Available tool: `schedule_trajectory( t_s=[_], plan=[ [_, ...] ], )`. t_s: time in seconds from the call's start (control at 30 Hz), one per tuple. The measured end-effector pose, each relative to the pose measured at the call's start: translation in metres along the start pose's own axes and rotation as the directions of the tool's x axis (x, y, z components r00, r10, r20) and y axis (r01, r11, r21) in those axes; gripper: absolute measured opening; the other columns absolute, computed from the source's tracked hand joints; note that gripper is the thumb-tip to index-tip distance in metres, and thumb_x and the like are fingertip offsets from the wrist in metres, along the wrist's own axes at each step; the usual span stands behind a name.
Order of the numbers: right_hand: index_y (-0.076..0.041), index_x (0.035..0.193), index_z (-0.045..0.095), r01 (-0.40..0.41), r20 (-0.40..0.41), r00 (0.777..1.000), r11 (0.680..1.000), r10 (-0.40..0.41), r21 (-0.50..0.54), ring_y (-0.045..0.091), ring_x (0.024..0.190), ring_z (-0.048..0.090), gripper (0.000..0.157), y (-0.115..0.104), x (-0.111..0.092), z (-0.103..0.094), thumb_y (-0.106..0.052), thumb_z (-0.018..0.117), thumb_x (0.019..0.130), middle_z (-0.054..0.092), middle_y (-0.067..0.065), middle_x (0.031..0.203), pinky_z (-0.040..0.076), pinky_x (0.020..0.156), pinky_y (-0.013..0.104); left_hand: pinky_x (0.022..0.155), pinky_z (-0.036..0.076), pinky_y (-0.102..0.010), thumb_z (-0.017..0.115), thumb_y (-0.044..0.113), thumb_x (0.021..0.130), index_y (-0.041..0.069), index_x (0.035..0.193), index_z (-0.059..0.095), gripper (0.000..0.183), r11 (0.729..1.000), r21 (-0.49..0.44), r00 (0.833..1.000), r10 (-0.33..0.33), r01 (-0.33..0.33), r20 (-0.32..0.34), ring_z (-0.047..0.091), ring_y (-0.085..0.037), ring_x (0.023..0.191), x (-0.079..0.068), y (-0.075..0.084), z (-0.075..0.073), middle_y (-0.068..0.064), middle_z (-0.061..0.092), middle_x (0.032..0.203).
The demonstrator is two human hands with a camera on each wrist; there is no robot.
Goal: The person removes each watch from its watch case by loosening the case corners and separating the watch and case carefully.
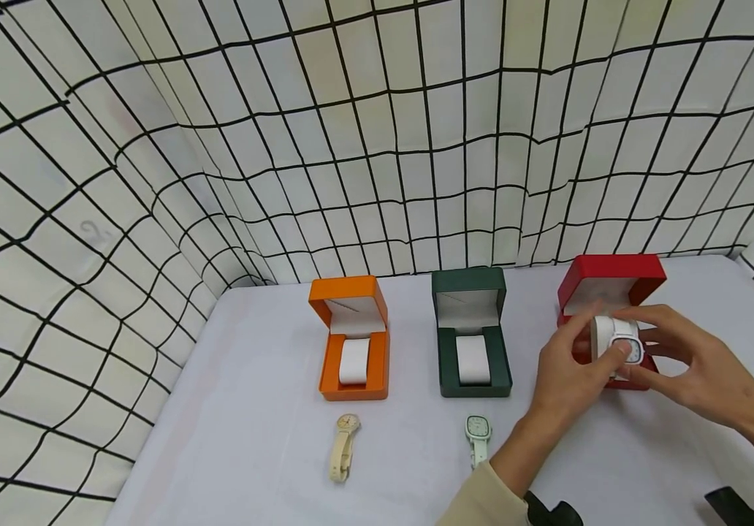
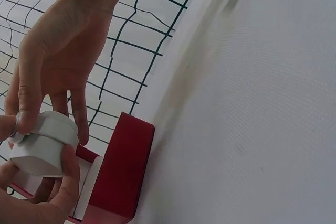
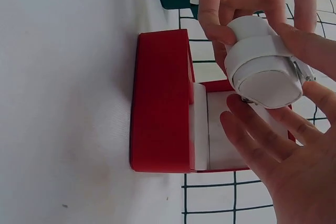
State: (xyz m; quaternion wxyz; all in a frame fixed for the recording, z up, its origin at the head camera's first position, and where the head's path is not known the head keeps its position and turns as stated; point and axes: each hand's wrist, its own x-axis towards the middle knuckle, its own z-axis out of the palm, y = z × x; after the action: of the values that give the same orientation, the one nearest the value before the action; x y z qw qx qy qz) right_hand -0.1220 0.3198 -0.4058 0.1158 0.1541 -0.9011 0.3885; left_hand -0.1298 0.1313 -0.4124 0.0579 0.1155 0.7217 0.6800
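A white wristwatch [image 1: 628, 349] is wrapped round a white watch cushion [image 1: 600, 338], held above the open red watch box [image 1: 612, 281]. My left hand [image 1: 570, 369] grips the cushion from the left, with the thumb over the watch face. From the right, my right hand [image 1: 702, 365] pinches the watch and cushion between thumb and fingers. The right wrist view shows the strap passing round the cushion [image 3: 270, 88], with a metal clasp at its side. Behind the hands, the lower part of the red box is partly hidden.
An open orange watch box [image 1: 353, 391] and an open green watch box [image 1: 475, 389] each hold a white cushion. In front lie a cream watch [image 1: 343, 447] and a pale green watch [image 1: 478, 437]. Black-lined mesh [image 1: 416, 139] stands along the white table's [image 1: 252, 409] back and left.
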Motion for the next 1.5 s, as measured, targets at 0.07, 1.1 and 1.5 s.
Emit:
schedule_trajectory(
  t_s=[0.07, 1.1, 1.5],
  plan=[
    [-0.017, 0.144, 0.061, 0.023, -0.006, 1.000, 1.000, -0.023, 0.013, -0.017, 0.103, 0.054, 0.080, -0.001, 0.000, 0.001, 0.001, 0.091, 0.072, 0.054, -0.024, 0.132, 0.041, 0.087, -0.005, 0.078, 0.054, -0.012, 0.074, 0.028, 0.097, 0.042, 0.140, 0.060, 0.048, 1.000, 0.001, 1.000, -0.011, 0.011, -0.002, 0.052, 0.010, 0.104, -0.001, 0.000, 0.000, 0.019, 0.064, 0.127],
    [-0.014, 0.138, 0.065, 0.040, -0.009, 0.999, 0.998, -0.039, 0.045, -0.006, 0.099, 0.054, 0.076, 0.000, -0.010, 0.007, 0.008, 0.090, 0.070, 0.057, -0.017, 0.129, 0.051, 0.076, 0.001, 0.064, 0.053, -0.015, 0.091, 0.019, 0.080, 0.035, 0.115, 0.066, 0.045, 0.995, 0.026, 0.992, -0.097, 0.099, -0.085, 0.058, 0.006, 0.078, -0.002, 0.004, 0.002, 0.019, 0.064, 0.091],
    [-0.013, 0.139, 0.064, 0.038, 0.000, 0.999, 0.997, -0.038, 0.063, -0.009, 0.103, 0.057, 0.077, 0.001, -0.013, 0.008, 0.008, 0.090, 0.070, 0.058, -0.016, 0.129, 0.050, 0.077, 0.001, 0.064, 0.051, -0.019, 0.092, 0.023, 0.078, 0.037, 0.107, 0.060, 0.045, 0.988, 0.039, 0.988, -0.144, 0.147, -0.062, 0.056, 0.004, 0.085, -0.004, 0.007, -0.002, 0.020, 0.062, 0.091]
  ],
)
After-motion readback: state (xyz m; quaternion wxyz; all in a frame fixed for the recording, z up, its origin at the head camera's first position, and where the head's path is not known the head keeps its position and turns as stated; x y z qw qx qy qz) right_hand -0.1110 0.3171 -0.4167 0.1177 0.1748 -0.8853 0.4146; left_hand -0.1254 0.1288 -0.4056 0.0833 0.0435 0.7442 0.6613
